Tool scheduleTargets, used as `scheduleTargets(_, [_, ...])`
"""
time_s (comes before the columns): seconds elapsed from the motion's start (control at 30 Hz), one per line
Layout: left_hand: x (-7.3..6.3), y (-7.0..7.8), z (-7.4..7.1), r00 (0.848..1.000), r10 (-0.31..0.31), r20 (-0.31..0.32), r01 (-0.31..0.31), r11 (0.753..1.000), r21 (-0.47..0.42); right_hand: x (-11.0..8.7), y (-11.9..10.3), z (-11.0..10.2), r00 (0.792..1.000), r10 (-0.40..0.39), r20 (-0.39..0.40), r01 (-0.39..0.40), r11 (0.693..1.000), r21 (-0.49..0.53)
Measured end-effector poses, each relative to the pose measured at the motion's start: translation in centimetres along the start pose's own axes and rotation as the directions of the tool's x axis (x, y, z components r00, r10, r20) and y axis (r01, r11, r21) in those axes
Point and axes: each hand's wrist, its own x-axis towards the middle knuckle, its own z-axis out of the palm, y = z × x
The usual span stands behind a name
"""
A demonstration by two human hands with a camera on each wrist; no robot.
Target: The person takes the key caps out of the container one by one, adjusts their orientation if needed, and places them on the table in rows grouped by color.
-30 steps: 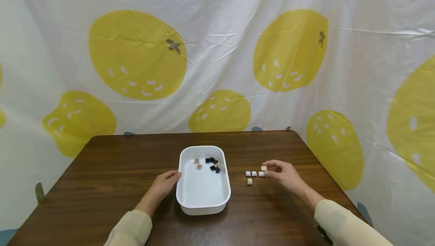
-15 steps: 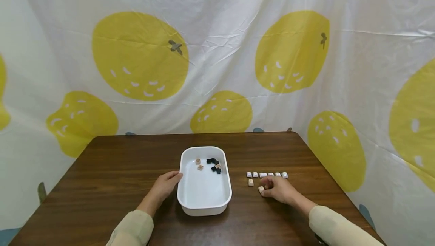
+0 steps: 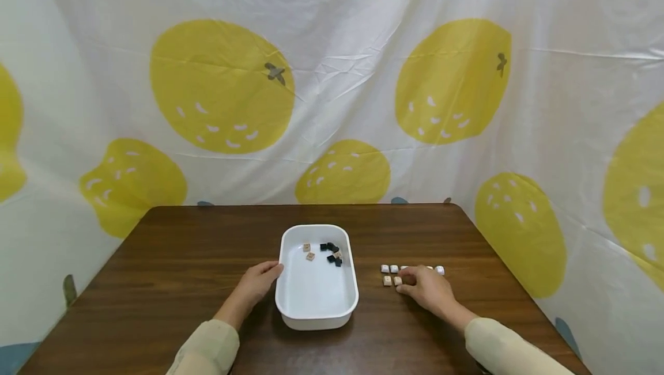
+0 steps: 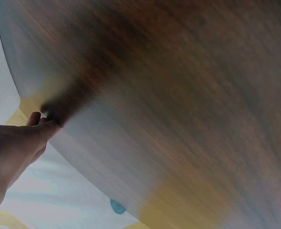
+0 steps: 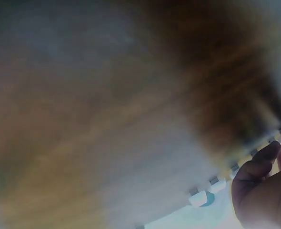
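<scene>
Cream key [image 3: 397, 281] slid to its twin [image 3: 387, 281], lower right | right hand [image 3: 427, 290] pinched it, left hand [image 3: 255, 283] held tray [image 3: 315, 324] | I guessed light, hard: sides best

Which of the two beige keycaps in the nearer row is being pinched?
The right beige keycap, between the thumb and finger of the right hand; the left beige keycap beside it has no fingers on it.

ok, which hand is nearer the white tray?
Left. The left hand is at the tray's left rim; the right hand is apart from it, off to the right, pinching a small beige block.
</scene>
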Motion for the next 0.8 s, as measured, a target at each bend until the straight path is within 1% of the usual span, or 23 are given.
scheduleTargets(0.13, [0.0, 0.1, 0.2, 1.000, -0.005, 0.003, 0.005, 1.000, 0.004, -0.8, 0.6, -0.5, 0.999, 0.035, 0.001, -0.035, 0.999, -0.005])
scheduleTargets(0.23, [0.0, 0.0, 0.2, 1.000, -0.018, -0.001, 0.018, 1.000, 0.010, -1.0, 1.0, -0.6, 0.999, 0.028, 0.019, -0.028, 1.000, -0.001])
scheduleTargets(0.3, [-0.1, -0.2, 0.2, 1.000, -0.031, -0.001, 0.031, 0.999, 0.012, -0.9, 1.0, -0.4, 0.999, 0.009, 0.032, -0.009, 1.000, -0.004])
scheduleTargets(0.43, [-0.1, -0.6, 0.2, 0.999, -0.044, 0.007, 0.044, 0.999, 0.015, -1.0, 0.7, -0.2, 0.999, -0.005, 0.044, 0.006, 1.000, -0.005])
scheduleTargets(0.53, [-0.1, -0.8, 0.3, 0.999, -0.038, 0.001, 0.038, 0.999, 0.006, -1.1, 0.5, -0.2, 0.999, -0.001, 0.043, 0.002, 1.000, -0.008])
scheduleTargets(0.67, [0.0, -0.6, 0.2, 1.000, -0.025, -0.004, 0.025, 1.000, -0.001, -1.2, 0.4, -0.4, 0.999, 0.002, 0.036, -0.002, 1.000, -0.006])
scheduleTargets(0.8, [0.1, -0.3, 0.1, 1.000, -0.018, 0.002, 0.018, 1.000, 0.010, -1.3, 0.2, -0.5, 0.999, -0.014, 0.031, 0.014, 1.000, 0.006])
